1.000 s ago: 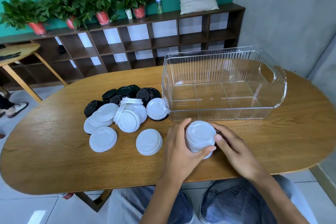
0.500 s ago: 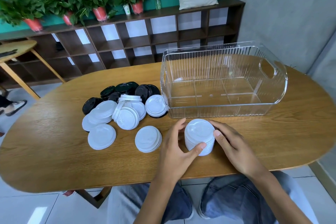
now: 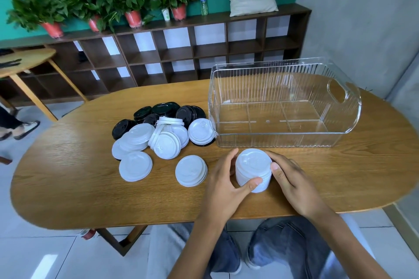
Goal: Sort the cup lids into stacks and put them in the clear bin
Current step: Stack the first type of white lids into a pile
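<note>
- Near the front edge of the wooden worktop (image 3: pixel 68 183), a tall stack of white lids (image 3: pixel 253 170) stood upright, just in front of the clear bin (image 3: pixel 285 106).
- The left hand (image 3: pixel 223 186) gripped this stack from its left side, with the thumb curled across the lower front and the fingers bent around the far side.
- The right hand (image 3: pixel 292 181) held the same stack from the right, the thumb pressed on its side and the fingers curled behind it.
- The clear bin stood on the right half of the worktop, with ribbed walls and a handle hole in its right end; no lids were visible inside it.
- To the left of the stack lay a short stack of white lids (image 3: pixel 191 170) and, further left, a single white lid (image 3: pixel 135 166), both flat on the worktop.
- Behind these was a loose heap of white lids (image 3: pixel 158 138), some tilted, and black lids (image 3: pixel 163 110) lay at the back of the heap.
- One small white stack (image 3: pixel 200 131) in the heap was just beside the left wall of the bin.
</note>
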Demonstrator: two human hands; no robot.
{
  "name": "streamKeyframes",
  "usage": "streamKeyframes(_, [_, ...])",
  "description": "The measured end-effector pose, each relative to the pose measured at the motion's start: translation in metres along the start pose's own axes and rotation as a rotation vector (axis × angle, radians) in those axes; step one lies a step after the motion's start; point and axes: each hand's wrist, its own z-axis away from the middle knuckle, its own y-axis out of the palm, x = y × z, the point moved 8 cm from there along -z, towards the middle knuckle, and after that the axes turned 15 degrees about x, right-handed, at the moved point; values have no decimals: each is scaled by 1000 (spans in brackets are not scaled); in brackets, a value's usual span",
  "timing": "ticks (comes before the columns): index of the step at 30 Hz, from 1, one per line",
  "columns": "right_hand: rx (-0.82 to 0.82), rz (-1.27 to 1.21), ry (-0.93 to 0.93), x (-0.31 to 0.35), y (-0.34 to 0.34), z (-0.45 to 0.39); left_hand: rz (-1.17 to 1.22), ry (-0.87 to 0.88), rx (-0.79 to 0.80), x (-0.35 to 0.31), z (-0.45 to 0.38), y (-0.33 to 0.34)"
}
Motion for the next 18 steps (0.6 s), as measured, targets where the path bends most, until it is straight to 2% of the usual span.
streamKeyframes(5, [-2, -81, 23, -1, -1, 2, -65, -12, 26, -4, 1, 1])
streamKeyframes(14, [35, -42, 21, 3, 0, 0, -57, -23, 22, -11, 4, -1])
streamKeyframes(16, [34, -55, 29, 2, 0, 0, -51, -7, -28, -13, 12, -15])
streamKeyframes(18, [39, -56, 30, 3, 0, 1, -56, 60, -175, -14, 27, -45])
